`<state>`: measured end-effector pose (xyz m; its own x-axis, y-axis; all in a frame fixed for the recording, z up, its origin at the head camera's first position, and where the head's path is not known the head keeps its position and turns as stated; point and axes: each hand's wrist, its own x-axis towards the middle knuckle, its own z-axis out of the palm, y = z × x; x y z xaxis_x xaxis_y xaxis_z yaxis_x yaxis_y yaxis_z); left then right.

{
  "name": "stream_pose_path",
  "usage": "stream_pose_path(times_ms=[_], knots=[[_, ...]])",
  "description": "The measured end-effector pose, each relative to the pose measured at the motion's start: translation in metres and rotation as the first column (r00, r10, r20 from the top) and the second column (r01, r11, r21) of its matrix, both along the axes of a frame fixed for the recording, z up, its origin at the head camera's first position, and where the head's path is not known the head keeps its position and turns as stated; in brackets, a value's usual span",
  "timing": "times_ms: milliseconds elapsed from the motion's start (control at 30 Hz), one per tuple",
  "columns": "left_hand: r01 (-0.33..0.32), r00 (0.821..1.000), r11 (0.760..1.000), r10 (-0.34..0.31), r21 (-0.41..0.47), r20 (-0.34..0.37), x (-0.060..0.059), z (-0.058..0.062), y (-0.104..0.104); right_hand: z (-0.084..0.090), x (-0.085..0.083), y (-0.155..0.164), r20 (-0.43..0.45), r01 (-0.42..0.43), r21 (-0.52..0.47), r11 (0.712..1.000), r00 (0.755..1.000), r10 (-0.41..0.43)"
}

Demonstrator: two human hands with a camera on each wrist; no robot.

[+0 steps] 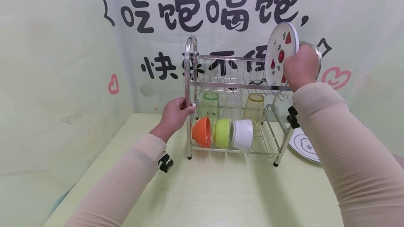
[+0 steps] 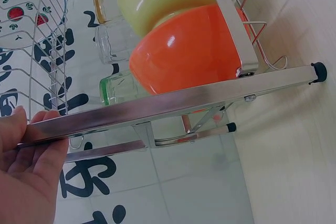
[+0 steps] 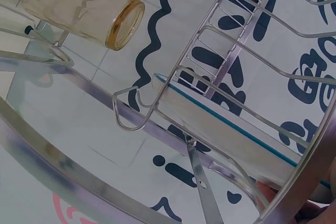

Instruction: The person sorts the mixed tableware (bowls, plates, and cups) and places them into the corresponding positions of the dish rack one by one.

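A two-tier steel dish rack (image 1: 233, 86) stands on the pale green table. My left hand (image 1: 174, 115) grips the rack's left upright post (image 2: 157, 107). My right hand (image 1: 301, 66) holds a white plate with red fruit print (image 1: 281, 52) upright at the right end of the top tier; the plate's blue-edged rim (image 3: 226, 124) sits between the wires. On the lower tier lie an orange bowl (image 1: 202, 132), a green bowl (image 1: 222, 133) and a white ribbed bowl (image 1: 242, 134). Behind them stand a green glass (image 1: 210, 105), a clear glass (image 1: 232, 106) and an amber glass (image 1: 254, 108), upside down.
Another white plate (image 1: 303, 145) lies flat on the table right of the rack, partly behind my right sleeve. A printed wall backdrop rises close behind the rack and along the left. Bare tabletop (image 1: 221, 192) stretches in front of the rack.
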<state>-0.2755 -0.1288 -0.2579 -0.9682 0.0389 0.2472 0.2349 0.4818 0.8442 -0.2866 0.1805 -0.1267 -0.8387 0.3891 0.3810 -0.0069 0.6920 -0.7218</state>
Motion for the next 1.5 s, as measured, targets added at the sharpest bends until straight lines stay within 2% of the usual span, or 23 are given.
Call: stream_pose_path(times_ms=[167, 467, 900, 1167, 1500], knots=[[0.001, 1.000, 1.000, -0.001, -0.002, -0.003, 0.001, 0.000, 0.000, -0.003, 0.000, 0.000, 0.022, 0.007, -0.047, 0.999, 1.000, -0.006], [0.001, 1.000, 1.000, -0.001, 0.000, -0.005, 0.000, 0.000, 0.000, -0.005, 0.002, 0.000, 0.018, 0.004, -0.060, 0.998, 1.000, -0.003], [0.000, 1.000, 1.000, 0.000, 0.015, 0.005, 0.001, 0.001, 0.000, -0.007, 0.004, -0.002, 0.021, -0.024, -0.144, 0.989, 0.999, 0.027], [0.000, 1.000, 1.000, 0.000, 0.018, -0.011, 0.001, 0.000, 0.001, -0.009, 0.006, -0.004, 0.006, -0.023, -0.231, 0.973, 1.000, 0.025], [-0.002, 1.000, 1.000, 0.003, 0.013, -0.014, 0.001, -0.001, 0.001, -0.012, 0.009, -0.007, -0.018, -0.031, -0.242, 0.970, 0.999, 0.027]])
